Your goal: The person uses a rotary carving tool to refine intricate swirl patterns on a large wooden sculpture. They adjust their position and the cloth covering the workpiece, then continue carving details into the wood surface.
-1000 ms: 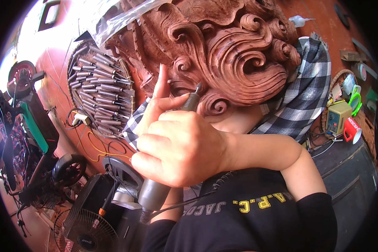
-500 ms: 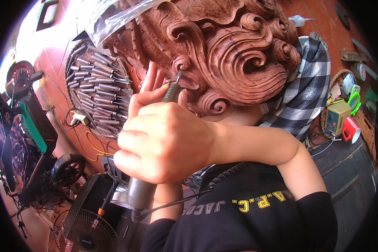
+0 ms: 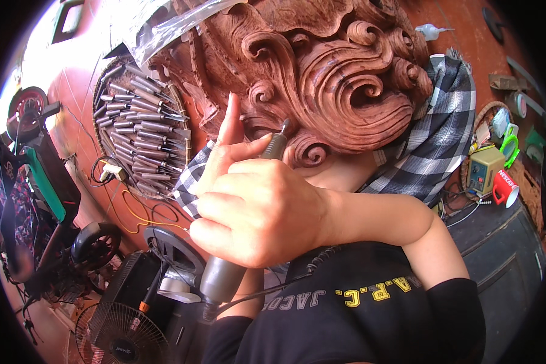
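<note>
My right hand (image 3: 255,209) is closed around a grey handheld rotary carving tool (image 3: 223,280). Its ribbed front end and small metal bit (image 3: 284,126) point up against the lower scrolls of a reddish-brown wood carving (image 3: 346,91) with deep swirls. Mostly hidden behind the right hand, my left hand (image 3: 224,142) shows one finger stretched upward, and a digit rests by the tool's front end. A coiled cable runs from the tool's rear across my lap.
Left of the carving, a round basket (image 3: 97,112) holds many wooden-handled chisels. A fan (image 3: 122,333) and a wheeled frame (image 3: 48,188) stand at left. On the right are a beige control box (image 3: 486,162), a red mug (image 3: 505,187) and green-rimmed glasses (image 3: 511,145). Checked cloth (image 3: 446,115) lies beneath the carving.
Both hands and the rotary tool have shifted right and slightly down. The bit has moved from beside the small upper curl toward the lower scroll. More checked cloth shows at left.
</note>
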### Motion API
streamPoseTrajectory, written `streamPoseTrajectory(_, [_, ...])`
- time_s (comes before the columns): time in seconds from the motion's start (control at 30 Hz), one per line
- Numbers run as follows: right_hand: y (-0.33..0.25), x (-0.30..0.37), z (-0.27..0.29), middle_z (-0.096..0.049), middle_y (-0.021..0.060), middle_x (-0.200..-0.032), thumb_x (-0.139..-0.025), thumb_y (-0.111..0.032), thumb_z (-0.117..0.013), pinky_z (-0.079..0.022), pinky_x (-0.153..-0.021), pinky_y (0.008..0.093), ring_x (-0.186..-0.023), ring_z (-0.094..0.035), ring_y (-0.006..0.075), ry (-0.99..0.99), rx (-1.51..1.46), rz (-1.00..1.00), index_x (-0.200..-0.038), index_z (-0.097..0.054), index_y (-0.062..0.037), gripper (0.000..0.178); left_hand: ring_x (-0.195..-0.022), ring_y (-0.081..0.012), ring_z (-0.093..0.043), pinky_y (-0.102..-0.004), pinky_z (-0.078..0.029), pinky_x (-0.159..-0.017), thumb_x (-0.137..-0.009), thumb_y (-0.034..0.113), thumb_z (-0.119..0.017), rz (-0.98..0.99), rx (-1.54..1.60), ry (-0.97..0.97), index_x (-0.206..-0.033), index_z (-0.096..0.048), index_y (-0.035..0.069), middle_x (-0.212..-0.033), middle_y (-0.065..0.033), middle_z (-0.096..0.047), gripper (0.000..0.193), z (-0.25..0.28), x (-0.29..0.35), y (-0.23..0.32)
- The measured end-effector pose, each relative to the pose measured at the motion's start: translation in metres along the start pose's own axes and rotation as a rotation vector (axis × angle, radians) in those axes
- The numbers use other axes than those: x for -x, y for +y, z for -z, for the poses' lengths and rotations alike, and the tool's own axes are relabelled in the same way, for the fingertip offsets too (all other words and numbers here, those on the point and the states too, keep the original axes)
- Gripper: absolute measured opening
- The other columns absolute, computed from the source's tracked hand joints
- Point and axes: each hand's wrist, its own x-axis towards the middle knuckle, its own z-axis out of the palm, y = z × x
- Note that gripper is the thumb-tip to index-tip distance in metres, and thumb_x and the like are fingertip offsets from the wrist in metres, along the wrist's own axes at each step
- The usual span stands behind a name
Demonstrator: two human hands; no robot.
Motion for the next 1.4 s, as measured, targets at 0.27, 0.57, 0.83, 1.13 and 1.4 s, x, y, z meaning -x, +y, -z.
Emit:
streamPoseTrajectory(0.27, [0.002,-0.005,-0.004,-0.054,0.0036,-0.067,-0.063,-0.020,-0.062,-0.048,-0.054,0.0284,-0.061,-0.058,0.0170,-0.047,0.021,0.022,-0.068,-0.054,-0.0079,0.015,-0.135,-0.0323,-0.042,-0.0398,-0.038,-0.111,-0.078,-0.007,-0.072,-0.004,0.119,0.018,-0.118,-0.055,0.000,-0.148,-0.0231,-0.039,0.044,0.001,0.000,-0.006])
streamPoseTrajectory(0.57, [0.009,-0.016,-0.013,-0.053,0.0030,-0.066,-0.062,-0.020,-0.062,-0.048,-0.053,0.0285,-0.061,-0.058,0.0166,-0.021,0.020,0.063,-0.067,-0.054,-0.0085,0.015,-0.129,-0.0375,-0.049,-0.0435,-0.043,-0.106,-0.080,-0.005,-0.070,-0.122,0.025,0.075,-0.113,-0.057,-0.001,-0.145,-0.0271,-0.042,0.035,0.005,-0.004,-0.014])
streamPoseTrajectory(0.83, [0.011,-0.024,-0.014,-0.049,0.0014,-0.063,-0.061,-0.021,-0.063,-0.048,-0.051,0.0289,-0.058,-0.056,0.0163,0.070,-0.012,0.063,-0.066,-0.053,-0.0084,0.017,-0.121,-0.0371,-0.057,-0.0429,-0.047,-0.102,-0.081,-0.001,-0.071,-0.074,-0.024,0.054,-0.114,-0.056,-0.002,-0.141,-0.0289,-0.046,0.036,0.009,-0.011,0.004])
streamPoseTrajectory(1.13, [0.010,-0.024,-0.017,-0.048,0.0019,-0.063,-0.059,-0.019,-0.063,-0.048,-0.050,0.0299,-0.058,-0.056,0.0164,0.134,-0.039,0.030,-0.064,-0.052,-0.0079,0.016,-0.121,-0.0350,-0.057,-0.0418,-0.047,-0.101,-0.082,0.003,-0.072,-0.187,-0.247,0.075,-0.114,-0.058,-0.001,-0.139,-0.0278,-0.049,0.035,0.007,-0.013,-0.005])
streamPoseTrajectory(1.4, [0.007,-0.015,-0.012,-0.048,0.0020,-0.063,-0.060,-0.018,-0.063,-0.047,-0.049,0.0296,-0.058,-0.056,0.0163,0.074,-0.019,0.036,-0.062,-0.050,-0.0074,0.017,-0.126,-0.0298,-0.053,-0.0383,-0.044,-0.106,-0.081,0.005,-0.073,-0.095,-0.132,0.072,-0.121,-0.058,0.000,-0.140,-0.0227,-0.050,0.043,0.002,-0.002,0.001])
